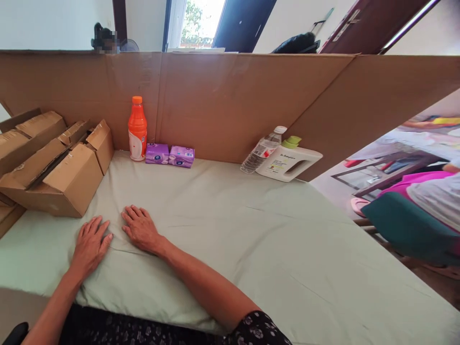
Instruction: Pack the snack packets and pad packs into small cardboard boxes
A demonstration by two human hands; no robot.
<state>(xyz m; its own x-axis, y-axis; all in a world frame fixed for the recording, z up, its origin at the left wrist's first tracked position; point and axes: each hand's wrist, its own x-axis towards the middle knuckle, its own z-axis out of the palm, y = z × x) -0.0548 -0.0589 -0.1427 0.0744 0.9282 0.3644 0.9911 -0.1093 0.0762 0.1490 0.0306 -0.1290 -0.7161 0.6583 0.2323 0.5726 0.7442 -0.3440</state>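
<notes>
My left hand and my right hand lie flat, palms down, side by side on a pale green cloth covering the table. Both have fingers stretched out and hold nothing. The nearest thing is an open cardboard box just beyond the left hand. At the back stand an orange drink bottle and two purple packets. Farther right a clear water bottle leans against a white detergent jug with a green cap.
A tall cardboard wall runs along the back and right of the table. More cardboard boxes are stacked at the left. A person's head shows behind the wall at top left. Chairs and clutter fill the floor at right.
</notes>
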